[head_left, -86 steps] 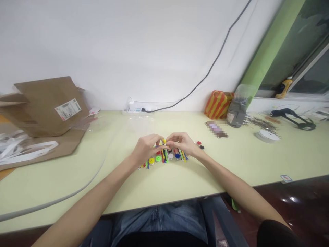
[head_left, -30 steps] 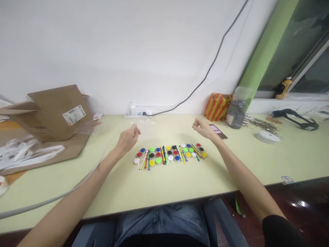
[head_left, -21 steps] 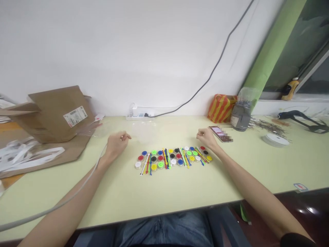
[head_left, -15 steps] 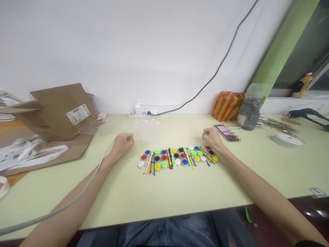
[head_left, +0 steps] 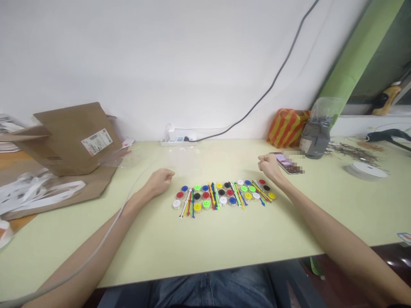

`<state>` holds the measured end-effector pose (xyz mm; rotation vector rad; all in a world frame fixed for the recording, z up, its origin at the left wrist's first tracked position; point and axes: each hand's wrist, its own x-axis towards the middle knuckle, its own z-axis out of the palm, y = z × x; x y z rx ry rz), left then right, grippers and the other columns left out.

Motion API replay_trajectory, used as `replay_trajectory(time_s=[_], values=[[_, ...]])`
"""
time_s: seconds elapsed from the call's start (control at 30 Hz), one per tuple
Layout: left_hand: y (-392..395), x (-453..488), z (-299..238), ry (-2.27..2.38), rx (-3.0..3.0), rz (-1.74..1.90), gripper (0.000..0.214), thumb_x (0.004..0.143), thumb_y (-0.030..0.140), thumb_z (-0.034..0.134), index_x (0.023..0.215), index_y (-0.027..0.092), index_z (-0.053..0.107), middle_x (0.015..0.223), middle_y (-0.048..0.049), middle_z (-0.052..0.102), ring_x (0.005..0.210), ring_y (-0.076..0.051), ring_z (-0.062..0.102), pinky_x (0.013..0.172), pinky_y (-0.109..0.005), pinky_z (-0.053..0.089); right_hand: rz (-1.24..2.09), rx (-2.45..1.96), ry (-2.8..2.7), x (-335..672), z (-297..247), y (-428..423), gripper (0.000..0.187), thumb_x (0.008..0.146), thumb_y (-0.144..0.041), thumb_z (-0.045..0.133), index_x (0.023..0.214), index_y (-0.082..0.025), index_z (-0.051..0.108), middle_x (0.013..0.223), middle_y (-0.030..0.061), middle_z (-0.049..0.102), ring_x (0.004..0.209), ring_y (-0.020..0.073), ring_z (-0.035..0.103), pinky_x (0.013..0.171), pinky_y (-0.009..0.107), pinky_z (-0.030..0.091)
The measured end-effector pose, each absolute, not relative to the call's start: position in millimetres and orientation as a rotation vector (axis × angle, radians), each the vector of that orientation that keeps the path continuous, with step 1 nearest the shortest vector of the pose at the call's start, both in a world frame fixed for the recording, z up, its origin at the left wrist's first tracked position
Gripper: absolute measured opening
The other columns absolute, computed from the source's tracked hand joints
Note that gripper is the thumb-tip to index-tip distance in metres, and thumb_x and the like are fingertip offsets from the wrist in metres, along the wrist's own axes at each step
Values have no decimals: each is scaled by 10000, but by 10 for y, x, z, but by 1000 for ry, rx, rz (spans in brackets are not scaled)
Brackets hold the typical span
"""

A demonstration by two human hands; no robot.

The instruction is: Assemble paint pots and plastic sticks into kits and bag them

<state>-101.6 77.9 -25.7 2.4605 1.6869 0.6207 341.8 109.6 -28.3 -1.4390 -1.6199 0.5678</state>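
Observation:
Small round pieces with coloured tops, such as a green one (head_left: 206,204) and a blue one (head_left: 233,200), lie in groups on the table (head_left: 199,244). Between the groups are bundles of thin plastic arrows (head_left: 213,196) in several colours. To the left of these rows my left hand (head_left: 161,180) rests closed in a fist, with nothing showing in it. My right hand (head_left: 269,166) is likewise curled into a fist just behind the right end of the rows. No object shows in its fingers. Neither hand appears to touch the pieces.
An open cardboard box (head_left: 73,143) and white strips (head_left: 28,188) lie at left. A power strip (head_left: 178,142) sits by the wall. To the right are a phone (head_left: 290,165), a striped bag (head_left: 284,128), a grey bag (head_left: 316,139) and a white spool (head_left: 366,171). A cable (head_left: 105,239) crosses my left forearm.
My left hand has shifted slightly right, its fist turned a little. The right hand sits slightly farther right in view, mostly as the camera view shifts. Pieces and arrows lie as before.

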Motion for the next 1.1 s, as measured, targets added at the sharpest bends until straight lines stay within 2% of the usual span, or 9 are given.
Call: replay_trajectory(time_s=[0.13,0.5,0.67,0.77,0.83,1.1], values=[[626,-811,-183,1548,2559,571,239,607,87,415,595,214,213,530,22,274,529,-157,267,550,-324,183,655,-1453,-1605,3435,-273,1118,380,457,-197,449,618,-251,110,583,-31,118,561,140,144,562,312,107],[576,-772,-143,1477,2575,598,157,679,82,424,708,228,374,604,29,409,563,-159,359,552,-288,257,600,-1376,-1630,3312,-268,1028,357,484,-177,435,617,-242,110,609,-34,100,569,113,106,567,321,68],[514,-735,-75,1427,2525,528,197,812,178,453,968,236,558,597,55,513,549,-154,462,580,-269,324,605,-1411,-1636,3335,-318,1056,363,495,-157,443,616,-245,112,607,-39,101,568,119,112,546,310,97],[479,-695,-30,1418,2536,446,128,889,302,471,885,235,580,585,49,553,535,-147,484,572,-270,313,571,-1379,-1685,3341,-326,1046,359,512,-147,438,621,-246,111,620,-39,101,566,119,111,550,312,100],[473,-678,-22,1428,2554,413,200,906,362,480,792,229,576,576,37,557,524,-144,480,559,-274,288,549,-1364,-1714,3339,-340,1047,351,515,-144,432,622,-247,114,622,-40,101,562,116,116,555,313,93],[479,-690,-52,1412,2575,400,297,926,404,474,722,205,555,602,10,560,538,-142,465,566,-274,259,445,-1330,-1801,3355,-465,1132,276,516,-157,389,616,-241,147,585,-45,126,550,102,162,550,308,100]])
